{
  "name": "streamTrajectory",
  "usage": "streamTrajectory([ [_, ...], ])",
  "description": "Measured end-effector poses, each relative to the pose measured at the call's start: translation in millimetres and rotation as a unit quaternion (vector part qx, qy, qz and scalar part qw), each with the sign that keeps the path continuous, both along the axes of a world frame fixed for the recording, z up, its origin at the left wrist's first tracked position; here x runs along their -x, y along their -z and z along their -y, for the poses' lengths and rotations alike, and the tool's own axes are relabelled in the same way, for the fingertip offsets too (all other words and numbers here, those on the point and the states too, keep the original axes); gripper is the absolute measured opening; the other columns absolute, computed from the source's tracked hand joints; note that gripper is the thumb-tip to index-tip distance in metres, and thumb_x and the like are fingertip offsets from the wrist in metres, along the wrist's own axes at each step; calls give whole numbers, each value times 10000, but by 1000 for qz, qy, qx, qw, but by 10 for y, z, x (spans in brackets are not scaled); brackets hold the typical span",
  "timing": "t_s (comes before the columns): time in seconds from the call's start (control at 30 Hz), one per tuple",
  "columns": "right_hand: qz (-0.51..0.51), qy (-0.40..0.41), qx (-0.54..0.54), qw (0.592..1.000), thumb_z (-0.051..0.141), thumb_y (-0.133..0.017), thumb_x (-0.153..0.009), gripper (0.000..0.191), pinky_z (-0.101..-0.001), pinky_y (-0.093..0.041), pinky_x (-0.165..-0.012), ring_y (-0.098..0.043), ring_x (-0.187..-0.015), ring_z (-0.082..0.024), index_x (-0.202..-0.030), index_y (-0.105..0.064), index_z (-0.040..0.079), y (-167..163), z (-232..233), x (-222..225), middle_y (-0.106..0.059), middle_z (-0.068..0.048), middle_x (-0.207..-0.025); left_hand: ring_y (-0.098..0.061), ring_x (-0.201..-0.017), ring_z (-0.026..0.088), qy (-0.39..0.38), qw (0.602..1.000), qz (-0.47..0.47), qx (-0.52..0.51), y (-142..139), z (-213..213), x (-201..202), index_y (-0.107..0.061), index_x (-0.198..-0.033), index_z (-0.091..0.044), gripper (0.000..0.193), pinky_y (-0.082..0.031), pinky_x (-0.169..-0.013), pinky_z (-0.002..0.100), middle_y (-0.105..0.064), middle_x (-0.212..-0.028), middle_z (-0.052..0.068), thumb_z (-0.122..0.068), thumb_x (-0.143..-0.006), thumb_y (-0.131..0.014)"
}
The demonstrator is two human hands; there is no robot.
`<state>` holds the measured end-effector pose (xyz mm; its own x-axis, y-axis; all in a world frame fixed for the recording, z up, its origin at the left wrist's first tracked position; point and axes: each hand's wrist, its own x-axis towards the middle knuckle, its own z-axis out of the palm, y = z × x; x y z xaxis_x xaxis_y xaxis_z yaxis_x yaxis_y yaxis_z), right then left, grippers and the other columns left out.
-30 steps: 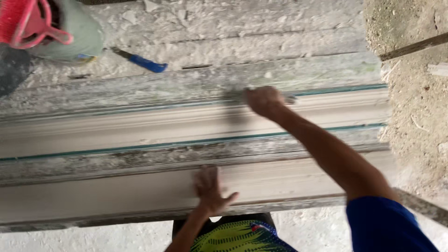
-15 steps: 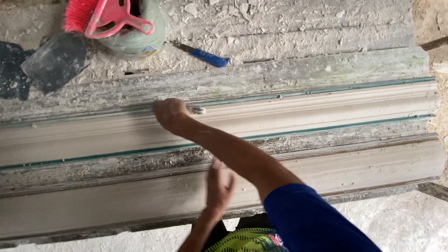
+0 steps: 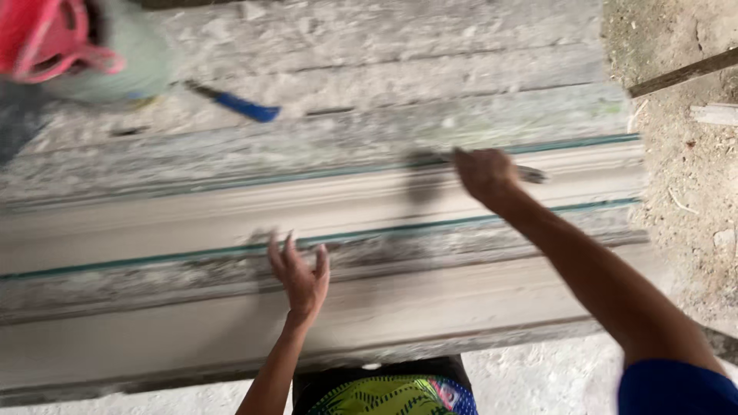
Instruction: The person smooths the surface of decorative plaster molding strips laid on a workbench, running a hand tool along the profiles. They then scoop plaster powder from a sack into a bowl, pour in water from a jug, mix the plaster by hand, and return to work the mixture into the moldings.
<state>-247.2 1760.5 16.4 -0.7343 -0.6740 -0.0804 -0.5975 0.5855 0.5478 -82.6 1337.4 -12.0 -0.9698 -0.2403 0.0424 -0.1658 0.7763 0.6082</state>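
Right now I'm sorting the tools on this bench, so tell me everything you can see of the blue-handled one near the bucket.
The blue-handled tool lies flat on the rough, plaster-crusted bench top, slanting from upper left to lower right. Its bright blue handle points lower right; a thin dark shaft or blade runs toward the pale green bucket. Motion blur hides what kind of tool it is. Neither hand touches it.

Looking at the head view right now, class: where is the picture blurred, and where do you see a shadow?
Head view: motion blur smears the whole frame, worst on the pink brush and bucket at top left; the right hand and its thin tool are soft; a dark shadow falls on the moulding just left of that hand; no glare.
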Motion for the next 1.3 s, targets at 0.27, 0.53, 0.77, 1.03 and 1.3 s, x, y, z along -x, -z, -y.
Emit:
streamTrajectory([
  [0.27, 93, 189, -91, 973, 326, -595, -982, 432, -364, -590, -653, -727, -830, -210, -1398, -634, 218, -67, -3303, -67, -753, -95, -1040, -45, -1612, 492, -185, 977, 101, 40, 189, -752, 124, -150, -1660, -6, 1147, -79, -1234, 751, -44, -1718, 334, -806, -904, -474],
  [0.53, 288, 359, -87, 884, 356, -501, -1089, 396, -406, -642, -714, -724, -906, -230, -1437, -542, 173, -446, -3209, -15, -687, -157, -1188, -28, -1574, 543, -190, 974, 119, 24, 251, -771, 186, -133, -1642, 58, 1134, -7, -1215, 719, -62, -1674, 394, -707, -927, -567],
  [0.77, 305, 95, -15, 948, 140, -674, -925, 684, -481, -621, -757, -600, -1131, -368, -1521, -352, 49, 45, -1157, 102, -564, -237, -1293, -58, -1595, 534, -190, 978, 85, 22, 225, -825, 214, -151, -1634, 29, 1099, -45, -1236, 714, -128, -1689, 353, -703, -927, -565],
  [1.03, 302, 49, 77, 949, 156, -669, -951, 597, -441, -624, -676, -646, -1020, -376, -1407, -406, -128, 310, 1860, 203, -540, -339, -1243, -9, -1558, 545, -194, 974, 118, 23, 119, -821, 258, -180, -1605, 7, 1123, -20, -1223, 694, -62, -1660, 393, -806, -885, -468],
  [1.3, 329, 79, 27, 941, 80, -616, -970, 455, -353, -584, -584, -632, -847, -239, -1410, -503, 46, 287, 477, 218, -605, -199, -1072, -4, -1578, 541, -176, 978, 114, 14, 30, -831, 231, -192, -1612, -8, 1133, -33, -1245, 701, -69, -1679, 373, -856, -887, -390],
])
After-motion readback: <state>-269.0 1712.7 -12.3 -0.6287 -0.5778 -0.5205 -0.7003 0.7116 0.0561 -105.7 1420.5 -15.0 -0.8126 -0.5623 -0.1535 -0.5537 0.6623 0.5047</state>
